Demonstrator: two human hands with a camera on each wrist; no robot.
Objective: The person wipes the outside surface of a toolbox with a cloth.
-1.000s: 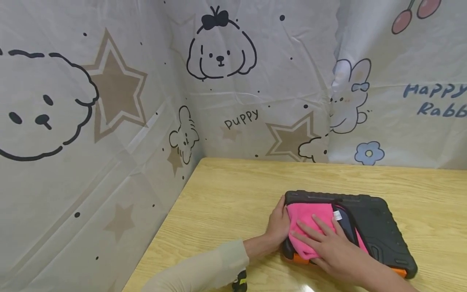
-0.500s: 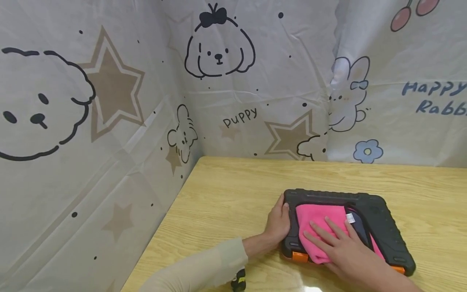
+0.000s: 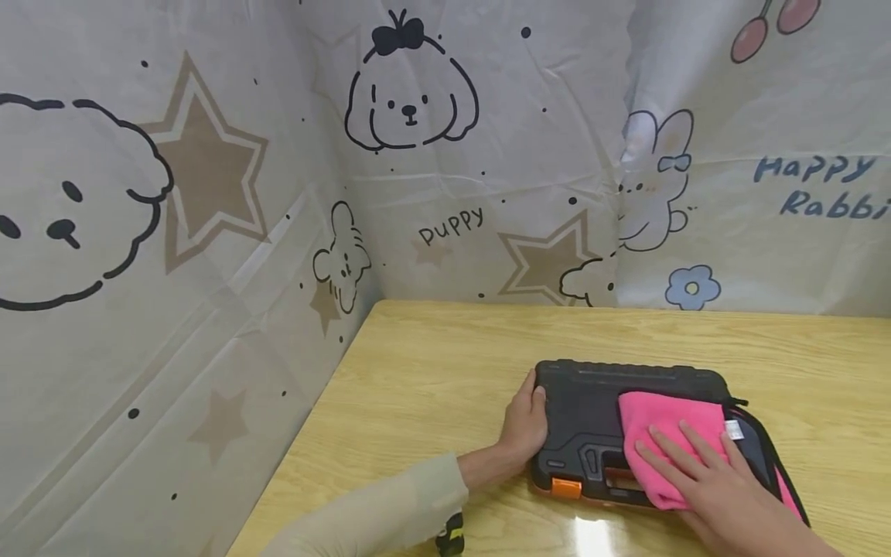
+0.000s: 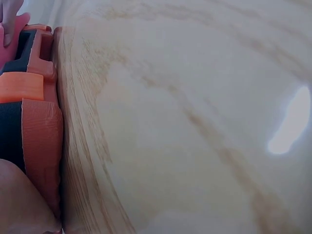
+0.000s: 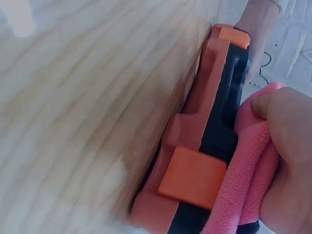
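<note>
A black hard tool case (image 3: 574, 422) with orange latches lies flat on the table. My left hand (image 3: 524, 425) grips its left edge, the thumb on the lid and some fingers hidden behind the edge. On the right half of the lid, my right hand (image 3: 717, 472) presses a folded pink cloth (image 3: 671, 418) with fingers spread and fairly straight. A dark panel and a white tag show beside the cloth, which overhangs the case's right side. In the right wrist view the thumb rests against the plush cloth (image 5: 243, 165), near an orange latch (image 5: 192, 176). The case's lower shell is reddish orange.
The wood-grain table (image 3: 431, 371) reaches back to a printed curtain (image 3: 445, 155), which also runs along the left side. A black and yellow object (image 3: 451, 534) shows below the left sleeve at the front.
My right hand has slid the pink cloth rightward across the lid, from its left part to its right edge. My left hand stays at the left edge. The head view has shifted slightly.
</note>
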